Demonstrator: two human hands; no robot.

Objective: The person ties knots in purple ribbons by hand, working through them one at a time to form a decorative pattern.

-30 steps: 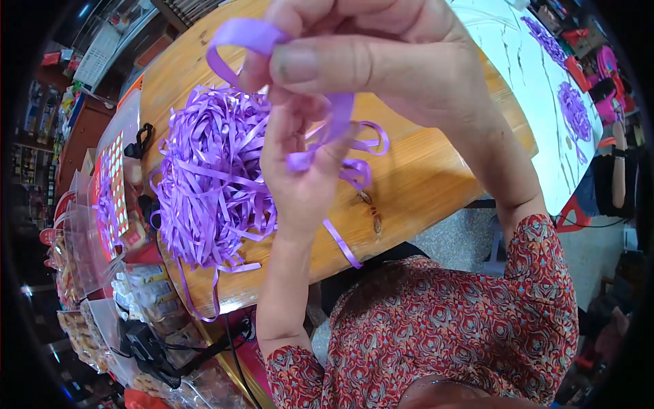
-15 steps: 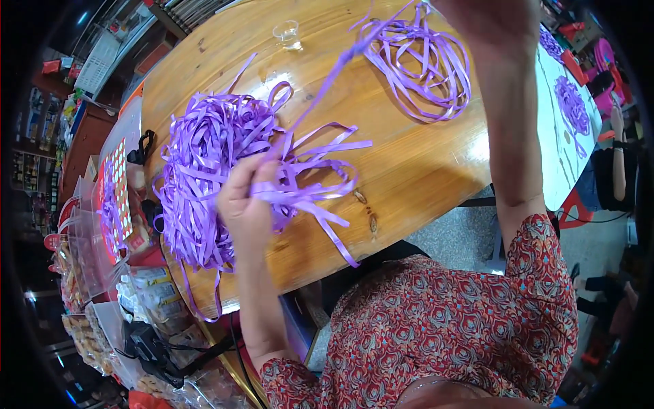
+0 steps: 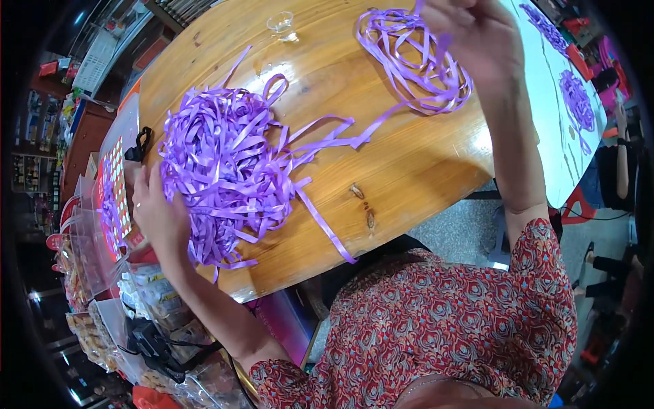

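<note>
A big tangled heap of purple satin ribbon (image 3: 228, 160) lies on the left part of the wooden table. My left hand (image 3: 162, 213) rests against the heap's left edge, fingers stretched out, gripping nothing visible. At the top of the view, my right hand (image 3: 482, 44) is curled above a looser looped coil of the same ribbon (image 3: 402, 58). Purple ribbon shows at its fingers, partly blurred; the fingertips are cut off by the frame edge. One strand (image 3: 371, 129) runs across the table from the heap to the coil.
A small clear plastic cup (image 3: 281, 26) stands at the far side of the wooden table (image 3: 409, 177). To the right, a white table (image 3: 545, 136) bears more purple ribbon bundles (image 3: 575, 99). Bagged goods (image 3: 157, 293) and a black strap (image 3: 139, 144) are at the left.
My left hand has let go of the strand and moved left to the heap's edge. My right hand has come slightly nearer, over the coil; the strand, taut before, now lies slack.
</note>
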